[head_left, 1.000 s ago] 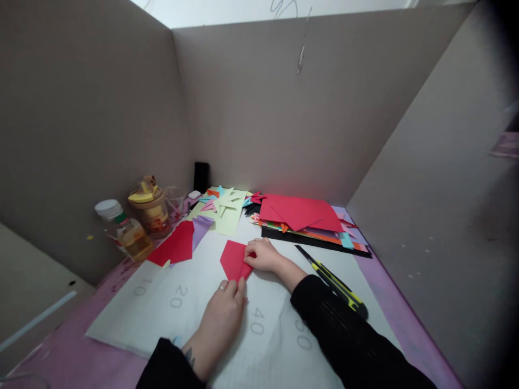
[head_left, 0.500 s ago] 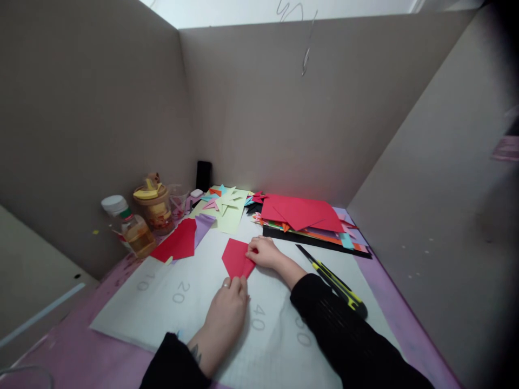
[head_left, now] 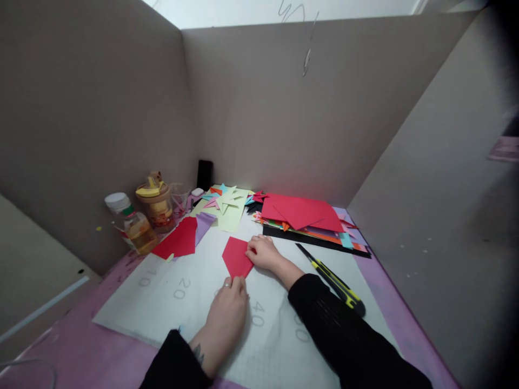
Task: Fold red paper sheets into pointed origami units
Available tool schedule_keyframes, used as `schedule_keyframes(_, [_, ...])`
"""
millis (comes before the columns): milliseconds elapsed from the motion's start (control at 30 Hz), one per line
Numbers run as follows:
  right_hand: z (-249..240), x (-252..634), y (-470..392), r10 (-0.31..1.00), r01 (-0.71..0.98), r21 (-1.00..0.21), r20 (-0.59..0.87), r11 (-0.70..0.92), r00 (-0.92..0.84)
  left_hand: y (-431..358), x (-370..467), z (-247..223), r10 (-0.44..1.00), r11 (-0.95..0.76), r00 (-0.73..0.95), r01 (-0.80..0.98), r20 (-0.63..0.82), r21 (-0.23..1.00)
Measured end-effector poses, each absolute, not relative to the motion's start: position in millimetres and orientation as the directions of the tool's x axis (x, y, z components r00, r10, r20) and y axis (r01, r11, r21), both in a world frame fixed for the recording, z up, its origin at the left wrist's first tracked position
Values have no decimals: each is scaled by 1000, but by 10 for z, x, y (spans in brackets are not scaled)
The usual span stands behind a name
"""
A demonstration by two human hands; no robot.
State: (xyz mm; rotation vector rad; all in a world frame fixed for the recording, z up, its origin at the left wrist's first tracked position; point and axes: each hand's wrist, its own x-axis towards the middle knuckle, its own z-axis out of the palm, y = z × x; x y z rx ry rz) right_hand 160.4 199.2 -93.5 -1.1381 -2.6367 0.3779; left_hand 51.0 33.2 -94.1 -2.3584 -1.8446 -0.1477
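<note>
Where two bare hands meet around it, the folded red paper (head_left: pixel 235 256) lies flat on the white numbered mat (head_left: pixel 162 297), its broad face exposed between them. The right hand (head_left: pixel 265 253) has thumb and fingertips drawn together on the paper's right edge; the left hand (head_left: pixel 227 313) rests its fingertips, bunched close, on the nearest corner, though whether they pinch or merely press cannot be told. The piece is judged very light, with just enough stiffness to keep a crease, and apt to slide on the smooth mat unless one hand anchors it. Its likely weaknesses are bent corners and stray creases rather than breakage, so a hold is best taken at the folded edge or corner, where doubled layers should be firmer, with flat finger pressure elsewhere. To the right of the grip, apart from the paper, lies a yellow-and-black utility knife (head_left: pixel 332 278), its tip pointing away from the person; beyond and to the right stands a stack of coloured paper (head_left: pixel 302 212) topped with red sheets. Left of the grip lies a loose red sheet (head_left: pixel 178 240), overlapping a purple piece (head_left: pixel 204 226).
</note>
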Motion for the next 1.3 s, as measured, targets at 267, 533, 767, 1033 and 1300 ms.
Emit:
schedule_keyframes(267, [-933,1605,1989,735,676,-318,120,665,-667,310,513,-943,950,-257,262,965,169,-48])
schedule_keyframes(533, [-951,1594,2010,740,684,-312,107,660,-665,309,528,-914,954,-245,251,968,165,-59])
schedule_keyframes(767, [-925,1590,1996,731,680,-295,107,671,-674,244,535,-873,951,-268,282,956,123,-121])
schedule_keyframes(1033, [-931,1607,2001,730,681,-293,106,671,-675,140,466,-849,945,-290,293,956,144,-45])
schedule_keyframes(1300, [-932,1616,2007,727,673,-298,123,677,-676,92,367,-890,932,-290,280,957,230,9])
